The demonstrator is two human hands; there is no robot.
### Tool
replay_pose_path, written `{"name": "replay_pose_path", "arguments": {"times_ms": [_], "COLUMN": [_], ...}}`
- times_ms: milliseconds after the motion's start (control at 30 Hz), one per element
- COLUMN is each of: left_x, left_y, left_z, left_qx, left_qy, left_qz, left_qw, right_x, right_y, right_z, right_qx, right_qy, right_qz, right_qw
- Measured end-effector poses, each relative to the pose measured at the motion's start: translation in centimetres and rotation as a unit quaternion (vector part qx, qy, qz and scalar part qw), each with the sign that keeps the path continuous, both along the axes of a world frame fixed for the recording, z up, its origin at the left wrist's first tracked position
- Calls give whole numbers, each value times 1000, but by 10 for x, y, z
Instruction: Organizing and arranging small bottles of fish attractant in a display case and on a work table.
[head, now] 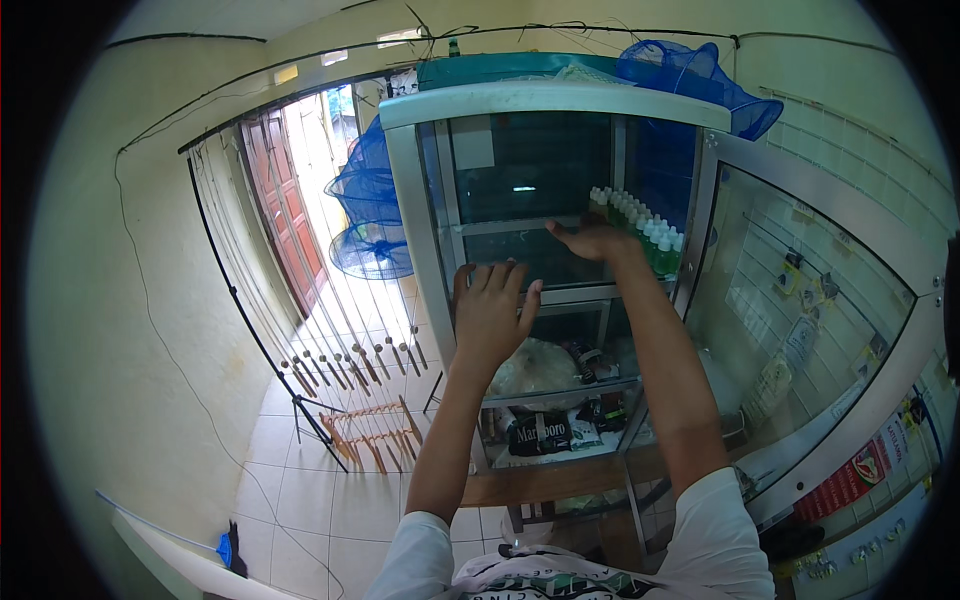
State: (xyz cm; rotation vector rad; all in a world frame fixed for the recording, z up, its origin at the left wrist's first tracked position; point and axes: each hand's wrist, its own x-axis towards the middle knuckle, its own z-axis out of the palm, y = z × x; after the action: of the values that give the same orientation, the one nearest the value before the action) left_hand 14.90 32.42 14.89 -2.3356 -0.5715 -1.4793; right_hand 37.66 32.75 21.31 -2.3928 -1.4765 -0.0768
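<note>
Inside the upper compartment of a glass display cabinet (555,96) stand rows of small bottles (663,255) with green liquid and white caps, along the right side of the shelf. My right hand (596,240) is beside these bottles, thumb stretched out to the left. Its fingers point at the back end of the rows and are partly hidden; I cannot tell whether they touch a bottle. My left hand (491,304) hovers at the cabinet's front left, fingers spread and holding nothing. The framed glass door (814,322) stands swung out to the right.
Lower shelves hold a clear plastic bag (534,371) and a black Marlboro package (538,435). Blue mesh nets (371,217) hang at the cabinet's left. Further left, a black rack (247,319) carries hanging lines above a wooden stand (373,435). A red door (283,202) is behind.
</note>
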Motion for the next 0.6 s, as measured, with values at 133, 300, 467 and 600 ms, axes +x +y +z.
{"name": "replay_pose_path", "arguments": {"times_ms": [133, 300, 467, 600], "left_x": [1, 0, 2, 0], "left_y": [0, -3, -7, -8], "left_z": [-2, -2, -10, -14], "left_qx": [0, -2, 0, -13], "left_qy": [7, 9, -4, -4], "left_qz": [0, 14, 13, 13], "left_qw": [1000, 1000, 1000, 1000], "right_x": [-2, -4, -9, -30], "right_y": [-3, -5, -15, -43], "right_z": [4, 9, 8, 5], "right_qx": [-23, -39, -14, 3], "right_qy": [17, 65, 43, 13], "right_qz": [8, 13, 24, 119], "right_qw": [1000, 997, 999, 993]}}
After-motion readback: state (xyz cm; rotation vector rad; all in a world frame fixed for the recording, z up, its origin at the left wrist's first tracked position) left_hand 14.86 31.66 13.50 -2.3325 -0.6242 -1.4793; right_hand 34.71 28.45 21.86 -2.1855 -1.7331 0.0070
